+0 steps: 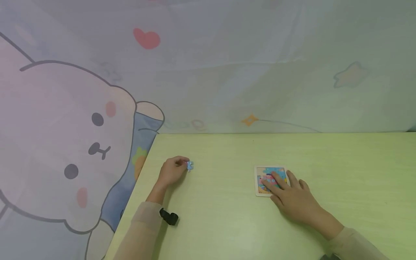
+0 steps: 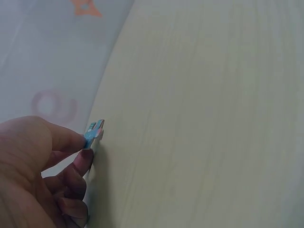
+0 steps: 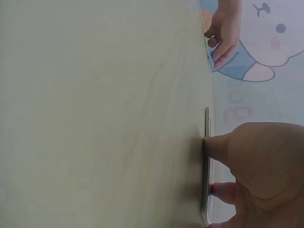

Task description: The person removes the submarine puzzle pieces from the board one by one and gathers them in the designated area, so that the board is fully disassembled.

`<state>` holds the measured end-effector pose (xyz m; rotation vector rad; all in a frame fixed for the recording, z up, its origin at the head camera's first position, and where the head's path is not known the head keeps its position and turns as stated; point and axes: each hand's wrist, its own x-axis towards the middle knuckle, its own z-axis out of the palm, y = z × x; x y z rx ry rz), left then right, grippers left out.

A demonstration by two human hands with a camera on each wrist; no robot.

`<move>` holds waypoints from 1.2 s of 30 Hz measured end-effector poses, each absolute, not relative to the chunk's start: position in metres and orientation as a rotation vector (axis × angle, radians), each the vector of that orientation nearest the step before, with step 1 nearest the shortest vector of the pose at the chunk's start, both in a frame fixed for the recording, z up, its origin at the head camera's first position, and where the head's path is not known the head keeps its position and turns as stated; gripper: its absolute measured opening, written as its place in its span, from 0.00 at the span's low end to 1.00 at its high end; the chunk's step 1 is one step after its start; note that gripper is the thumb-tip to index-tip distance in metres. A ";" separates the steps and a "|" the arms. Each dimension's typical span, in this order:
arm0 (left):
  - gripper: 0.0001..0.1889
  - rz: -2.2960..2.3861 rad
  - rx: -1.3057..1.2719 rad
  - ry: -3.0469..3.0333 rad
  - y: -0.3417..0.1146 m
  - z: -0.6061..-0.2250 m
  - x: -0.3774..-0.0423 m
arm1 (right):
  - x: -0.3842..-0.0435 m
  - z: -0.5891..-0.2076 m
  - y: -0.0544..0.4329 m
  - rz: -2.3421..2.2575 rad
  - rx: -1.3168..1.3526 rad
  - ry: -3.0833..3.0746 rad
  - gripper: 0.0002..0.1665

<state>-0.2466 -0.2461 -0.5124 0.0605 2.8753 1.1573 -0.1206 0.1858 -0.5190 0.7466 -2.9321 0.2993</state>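
My left hand [image 1: 172, 170] pinches a small blue jigsaw piece [image 1: 190, 165] between thumb and fingertips, near the table's left side. In the left wrist view the piece [image 2: 93, 133] shows edge-on at the fingertips, with the other fingers curled below. A square jigsaw puzzle [image 1: 258, 192] with a pale frame and a colourful picture lies flat to the right. Over its right part rests my right hand [image 1: 297, 200], fingers extended and spread, covering some of the picture. The right wrist view shows the thumb touching the edge of the puzzle board [image 3: 206, 190].
The pale yellow-green table [image 1: 221, 224] reaches back to a printed cloth [image 1: 227, 86]. A large cartoon animal [image 1: 97, 144] on the cloth borders the table's left edge. A black strap piece [image 1: 169, 217] sits at the left sleeve's cuff.
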 end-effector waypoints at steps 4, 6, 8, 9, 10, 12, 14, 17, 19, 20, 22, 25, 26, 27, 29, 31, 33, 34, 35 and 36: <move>0.14 1.124 0.037 2.896 -0.246 -0.513 -0.247 | -0.120 -0.518 0.185 0.305 0.749 -2.936 0.31; 0.15 1.122 0.018 2.918 -0.245 -0.513 -0.246 | -0.120 -0.517 0.185 0.311 0.749 -2.938 0.31; 0.17 1.133 -0.001 2.938 -0.240 -0.511 -0.243 | -0.120 -0.517 0.186 0.313 0.748 -2.940 0.31; 0.17 1.140 -0.005 2.946 -0.237 -0.511 -0.241 | -0.120 -0.517 0.187 0.310 0.749 -2.942 0.31; 0.17 1.142 0.001 2.952 -0.234 -0.509 -0.239 | -0.119 -0.517 0.188 0.314 0.747 -2.945 0.31; 0.17 1.156 0.030 2.959 -0.225 -0.506 -0.235 | -0.119 -0.516 0.190 0.338 0.736 -2.962 0.32; 0.17 1.156 0.088 2.964 -0.215 -0.503 -0.232 | -0.118 -0.515 0.192 0.355 0.724 -2.987 0.33; 0.17 1.124 0.182 2.971 -0.199 -0.497 -0.228 | -0.116 -0.513 0.195 0.387 0.696 -3.027 0.37; 0.16 1.086 0.236 2.970 -0.187 -0.494 -0.226 | -0.115 -0.512 0.197 0.392 0.683 -3.046 0.40; 0.16 1.068 0.255 2.965 -0.181 -0.492 -0.225 | -0.115 -0.511 0.198 0.399 0.677 -3.054 0.42; 0.15 1.021 0.302 2.963 -0.169 -0.492 -0.224 | -0.114 -0.511 0.199 0.409 0.665 -3.068 0.44; 0.15 0.999 0.369 2.930 -0.152 -0.493 -0.225 | -0.115 -0.512 0.201 0.420 0.652 -3.083 0.46; 0.15 0.988 0.391 2.921 -0.146 -0.494 -0.225 | -0.115 -0.513 0.202 0.420 0.651 -3.086 0.46; 0.15 0.973 0.415 2.913 -0.140 -0.495 -0.225 | -0.116 -0.513 0.202 0.419 0.649 -3.089 0.46; 0.15 0.949 0.453 2.888 -0.127 -0.495 -0.226 | -0.117 -0.515 0.203 0.415 0.644 -3.096 0.47; 0.15 0.920 0.489 2.870 -0.114 -0.496 -0.227 | -0.119 -0.517 0.204 0.409 0.639 -3.103 0.48; 0.15 0.906 0.523 2.844 -0.102 -0.497 -0.227 | -0.119 -0.517 0.204 0.402 0.629 -3.108 0.49; 0.14 0.897 0.541 2.834 -0.095 -0.498 -0.227 | -0.119 -0.518 0.203 0.400 0.626 -3.109 0.49; 0.14 0.893 0.561 2.824 -0.089 -0.499 -0.227 | -0.119 -0.518 0.203 0.396 0.624 -3.111 0.50; 0.14 0.885 0.581 2.819 -0.082 -0.501 -0.227 | -0.119 -0.518 0.203 0.396 0.621 -3.111 0.50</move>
